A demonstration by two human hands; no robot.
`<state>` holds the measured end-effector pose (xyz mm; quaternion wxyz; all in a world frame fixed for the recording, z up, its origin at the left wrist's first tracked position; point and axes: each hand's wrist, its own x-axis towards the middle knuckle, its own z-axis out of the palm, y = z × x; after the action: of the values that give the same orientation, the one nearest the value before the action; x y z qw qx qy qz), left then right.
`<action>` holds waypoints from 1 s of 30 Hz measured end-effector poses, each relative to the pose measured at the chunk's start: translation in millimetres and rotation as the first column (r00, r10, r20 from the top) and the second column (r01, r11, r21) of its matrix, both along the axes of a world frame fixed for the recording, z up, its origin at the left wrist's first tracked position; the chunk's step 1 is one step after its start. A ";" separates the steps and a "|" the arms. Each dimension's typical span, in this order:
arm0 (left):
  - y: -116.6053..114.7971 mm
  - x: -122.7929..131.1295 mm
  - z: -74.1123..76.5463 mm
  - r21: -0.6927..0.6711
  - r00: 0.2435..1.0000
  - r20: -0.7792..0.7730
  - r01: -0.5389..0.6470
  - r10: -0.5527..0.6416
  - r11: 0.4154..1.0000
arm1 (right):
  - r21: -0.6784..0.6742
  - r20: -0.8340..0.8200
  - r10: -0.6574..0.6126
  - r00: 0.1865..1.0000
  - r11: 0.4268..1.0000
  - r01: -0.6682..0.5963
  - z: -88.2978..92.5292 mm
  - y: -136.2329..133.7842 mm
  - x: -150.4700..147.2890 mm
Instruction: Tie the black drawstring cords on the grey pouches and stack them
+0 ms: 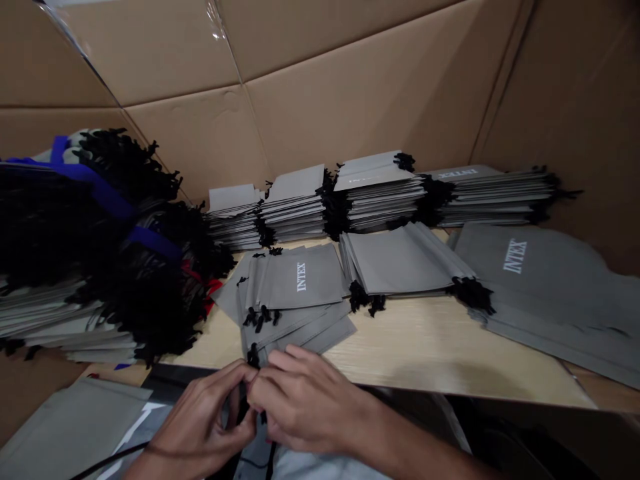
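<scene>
My left hand and my right hand meet at the bottom centre, just below the table's front edge. Both are closed in a pinch on a black drawstring cord of a grey pouch that is mostly hidden beneath them. Right above my fingers lies a loose fan of grey INTEX drawstring pouches with black cord ends. Another short pile of grey pouches lies to its right.
Several neat stacks of grey pouches line the back against cardboard walls. A big heap with tangled black cords and a blue strap fills the left. Larger grey INTEX bags lie right. The wooden tabletop shows between.
</scene>
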<state>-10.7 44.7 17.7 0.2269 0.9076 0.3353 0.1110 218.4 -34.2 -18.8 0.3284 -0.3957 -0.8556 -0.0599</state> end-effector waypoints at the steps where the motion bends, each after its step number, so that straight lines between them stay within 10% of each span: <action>1: -0.9 1.3 1.0 -0.005 1.000 0.005 0.000 0.000 1.000 | -0.008 -0.003 0.000 1.000 1.000 0.000 0.6 0.0 -0.3; 11: -7.2 14.6 5.5 0.022 0.992 0.120 0.042 -0.044 0.999 | -0.083 -0.143 -0.005 0.990 0.996 -0.007 -6.0 5.5 -8.3; 16: -7.4 16.4 6.0 -0.206 0.963 0.268 0.031 0.026 0.978 | -0.071 -0.344 -0.031 0.938 0.997 0.007 -11.2 7.6 -19.6; 30: -19.6 1.5 -16.8 -0.734 0.761 0.301 -0.200 0.575 0.649 | 0.021 -0.718 -0.123 0.685 0.980 0.198 -14.5 14.5 -61.1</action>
<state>-9.2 25.1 0.9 0.5827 0.6041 0.4731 0.2679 157.3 -19.7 -33.3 0.6462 -0.4448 -0.6195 0.0278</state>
